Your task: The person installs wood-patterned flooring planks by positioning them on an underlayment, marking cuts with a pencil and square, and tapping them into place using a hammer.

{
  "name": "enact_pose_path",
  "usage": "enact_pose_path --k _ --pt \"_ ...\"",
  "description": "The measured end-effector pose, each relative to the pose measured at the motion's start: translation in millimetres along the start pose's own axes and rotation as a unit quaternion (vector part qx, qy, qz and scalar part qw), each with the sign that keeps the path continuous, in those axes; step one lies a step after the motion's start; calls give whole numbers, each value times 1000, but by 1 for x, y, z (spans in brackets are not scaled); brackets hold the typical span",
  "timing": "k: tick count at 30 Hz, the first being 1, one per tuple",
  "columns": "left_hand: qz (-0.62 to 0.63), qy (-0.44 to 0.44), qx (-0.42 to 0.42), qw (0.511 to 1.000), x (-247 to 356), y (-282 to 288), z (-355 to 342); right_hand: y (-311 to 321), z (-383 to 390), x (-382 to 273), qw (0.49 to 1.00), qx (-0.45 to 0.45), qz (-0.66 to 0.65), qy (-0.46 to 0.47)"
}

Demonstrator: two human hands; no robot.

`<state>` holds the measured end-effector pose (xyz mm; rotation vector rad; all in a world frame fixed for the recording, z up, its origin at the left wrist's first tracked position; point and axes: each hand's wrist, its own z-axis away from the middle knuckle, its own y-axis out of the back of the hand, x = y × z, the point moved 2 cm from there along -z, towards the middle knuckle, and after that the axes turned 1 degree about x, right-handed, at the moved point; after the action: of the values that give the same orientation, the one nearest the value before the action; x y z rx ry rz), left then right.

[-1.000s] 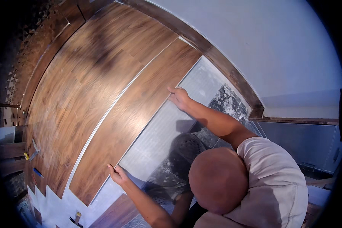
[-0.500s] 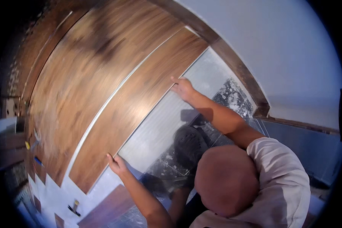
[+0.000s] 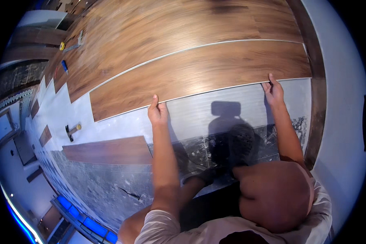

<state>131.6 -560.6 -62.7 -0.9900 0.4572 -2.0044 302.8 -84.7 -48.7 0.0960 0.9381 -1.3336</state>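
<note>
A long wood-grain floor plank lies in front of me, its far edge along the laid wood floor, with a thin pale line between them. My left hand grips its near edge left of the middle, thumb on top and fingers at the underside. Nearer its right end, my right hand holds the same edge in the same way. The plank's right end lies close to the brown skirting board. Pale underlay shows below its near edge.
On the underlay at left lie a hammer and a shorter plank. A blue-handled tool and a yellow tape measure rest on the laid floor. Dark, stained tiles lie around my shoe.
My view has turned, so the plank now runs nearly across it. Both hands still grip its near edge. The pale gap at its far edge looks narrower.
</note>
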Motion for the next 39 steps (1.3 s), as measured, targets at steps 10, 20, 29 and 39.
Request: enact_pose_path --k 10,20,29,39 --pt "-34 -31 -4 999 -6 -23 12 5 1 -6 1000 -1 14 3" --pt "-68 3 -13 998 -5 -12 -1 -4 3 -2 1000 6 25 2" --pt "-48 33 -11 998 0 -16 0 -15 11 -8 997 51 47 22" --pt "-117 -35 57 991 -2 -56 25 -8 -6 -48 985 140 60 76"
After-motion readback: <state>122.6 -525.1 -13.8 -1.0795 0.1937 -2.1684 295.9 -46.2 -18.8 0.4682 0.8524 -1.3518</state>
